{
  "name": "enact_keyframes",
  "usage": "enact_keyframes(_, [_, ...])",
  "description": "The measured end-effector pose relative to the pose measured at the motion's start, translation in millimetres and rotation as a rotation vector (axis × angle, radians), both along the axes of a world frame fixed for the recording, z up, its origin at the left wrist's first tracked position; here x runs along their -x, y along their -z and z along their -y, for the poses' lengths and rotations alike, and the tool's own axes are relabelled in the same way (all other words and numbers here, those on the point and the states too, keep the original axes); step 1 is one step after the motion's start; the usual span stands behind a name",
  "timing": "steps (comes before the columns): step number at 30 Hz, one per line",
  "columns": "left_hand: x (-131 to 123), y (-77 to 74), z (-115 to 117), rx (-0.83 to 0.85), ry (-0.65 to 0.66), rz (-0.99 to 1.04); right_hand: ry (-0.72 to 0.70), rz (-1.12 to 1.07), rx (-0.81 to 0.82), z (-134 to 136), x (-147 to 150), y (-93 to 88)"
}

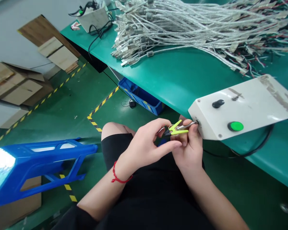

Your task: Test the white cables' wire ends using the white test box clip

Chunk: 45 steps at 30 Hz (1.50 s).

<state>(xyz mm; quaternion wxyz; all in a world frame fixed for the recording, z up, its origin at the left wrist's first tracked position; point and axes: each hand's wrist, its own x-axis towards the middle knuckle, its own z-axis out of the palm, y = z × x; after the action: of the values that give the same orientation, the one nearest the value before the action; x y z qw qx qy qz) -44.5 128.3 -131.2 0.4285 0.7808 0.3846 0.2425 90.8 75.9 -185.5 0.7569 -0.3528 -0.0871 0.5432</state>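
Left hand (145, 143): red bracelet (120, 181) at the wrist; index finger bent, thumb stretched out beneath a clip (173, 131). Whether it grips the clip cannot be told; the meeting of fingers and tip is partly hidden.

Right hand (188, 153): thumb and fingers curled, pinching a metal rod (182, 127).

Clip: one, yellow-green handles, dark tip pointing to the left hand; located between the two hands, just off the table's (170, 76) near edge, with its handles toward the right hand and beside the rod.

Rod: one, metal, its far end meeting the end face of a control box (252, 110).

Control box: one, off-white, set at the table's near edge with that end jutting past it. Fitted on top with a black knob (218, 103), a small switch (235, 97) and a green button (236, 126). Black cord (261, 145) curving alongside.

Cables (182, 30): large heap, silvery, in from the near edge; plugs toward the table's left end, bare coloured wires at the opposite end.

Case (92, 19): one, pale, near the table's left corner; dark leads beside it.

Floor: blue bin (157, 110) below the near edge; blue stool (31, 151); cartons (12, 83) apart from the table.
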Motion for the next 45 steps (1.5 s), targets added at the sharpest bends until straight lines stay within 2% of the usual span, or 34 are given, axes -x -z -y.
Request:
enact_keyframes(4, [-6.1,6.4,0.9,-0.177,-0.003,0.022,0.014,0.051,0.035,0.4,-0.5,0.7])
enact_keyframes(10, [-7.7,6.7,6.1,-0.277,0.046,-0.072,0.003,0.059,0.022,-0.7,-1.5,4.9])
enact_keyframes(16, [-7.1,8.2,3.8,-0.273,0.078,-0.022,-0.026,0.007,0.02,-0.1,-3.1,7.0])
enact_keyframes(20, [-8.1,6.2,5.1,-0.243,0.042,-0.034,-0.025,-0.047,0.074,0.3,-3.4,11.0])
enact_keyframes(24, [-10.9,2.1,6.8,-0.274,-0.029,-0.139,-0.009,-0.063,0.086,-0.2,-3.6,15.1])
enact_keyframes(28, [-15.2,0.0,5.1,-0.323,-0.036,-0.263,-0.012,-0.032,0.083,-0.9,-3.5,15.0])
enact_keyframes(34, [-20.3,1.0,4.9,-0.166,-0.032,-0.131,-0.025,-0.006,0.039,-1.9,-2.4,10.5])
enact_keyframes(41, [-18.1,9.4,8.0,-0.151,0.013,-0.06,-0.059,0.018,-0.012,-1.4,-2.8,6.7])
enact_keyframes(45, [-13.6,7.2,2.9,-0.188,0.066,-0.078,-0.07,0.0,-0.023,-0.8,-2.9,7.3])
